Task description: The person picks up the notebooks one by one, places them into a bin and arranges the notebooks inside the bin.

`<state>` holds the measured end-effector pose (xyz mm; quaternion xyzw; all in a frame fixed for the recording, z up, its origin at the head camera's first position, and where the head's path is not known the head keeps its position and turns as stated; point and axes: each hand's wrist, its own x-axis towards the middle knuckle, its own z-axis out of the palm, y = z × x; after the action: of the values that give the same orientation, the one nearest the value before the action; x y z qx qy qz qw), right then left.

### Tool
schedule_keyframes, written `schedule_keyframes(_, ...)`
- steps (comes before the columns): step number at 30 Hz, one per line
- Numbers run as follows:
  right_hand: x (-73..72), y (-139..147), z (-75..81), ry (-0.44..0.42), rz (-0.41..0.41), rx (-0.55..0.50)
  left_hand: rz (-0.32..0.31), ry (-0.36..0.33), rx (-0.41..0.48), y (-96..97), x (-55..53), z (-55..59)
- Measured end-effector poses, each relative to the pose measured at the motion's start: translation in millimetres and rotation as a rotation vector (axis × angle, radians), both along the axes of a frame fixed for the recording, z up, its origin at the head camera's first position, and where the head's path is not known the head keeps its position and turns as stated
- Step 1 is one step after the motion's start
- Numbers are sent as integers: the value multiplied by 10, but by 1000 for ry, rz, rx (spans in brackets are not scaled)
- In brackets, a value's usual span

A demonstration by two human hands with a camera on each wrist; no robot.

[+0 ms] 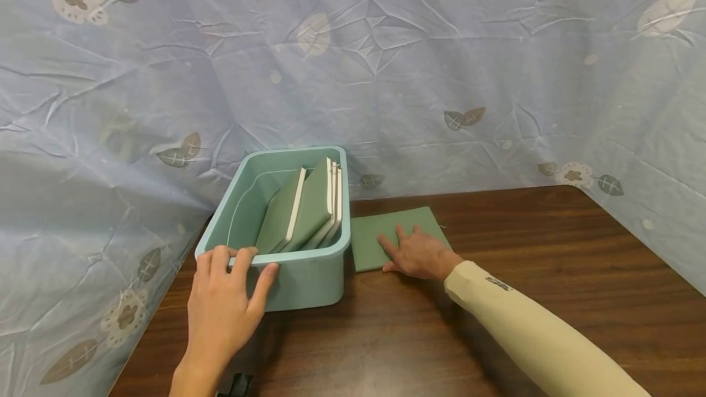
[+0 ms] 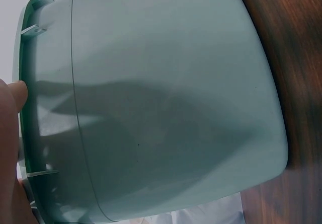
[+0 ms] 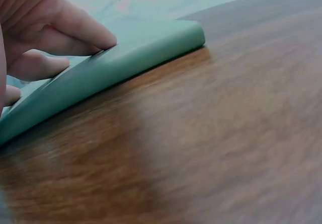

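A light green plastic bin [image 1: 309, 283] stands on the table, with several green notebooks [image 1: 311, 201] leaning on edge inside it, their white page edges showing. My left hand [image 1: 220, 305] grips the bin's near rim, fingers over the top and thumb outside. The left wrist view is filled mostly by the bin's outer wall [image 2: 166, 113]. Just right of the bin, another green notebook [image 1: 366, 238] lies flat on the table. My right hand [image 1: 419, 255] rests on it with spread fingers; in the right wrist view, fingertips touch the cover near the rounded spine [image 3: 151, 58].
The dark wood-grain table [image 1: 529, 250] extends to the right of the flat notebook. A flowered, creased grey-blue sheet [image 1: 386, 78] hangs behind the table and along its sides. A small black object [image 1: 238, 383] shows at the bottom edge beside the left wrist.
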<state>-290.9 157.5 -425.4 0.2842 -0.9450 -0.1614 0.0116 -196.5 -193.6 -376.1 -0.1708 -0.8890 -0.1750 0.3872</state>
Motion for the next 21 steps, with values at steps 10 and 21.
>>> schedule_keyframes(10, -4, 6, 13, 22, 80, 19, -2, 11, -6, -10, -8, -16)
schedule_keyframes(21, -30, 33, -9, -7, 89, 76, -2, 11, -3, -3, -19, -9)
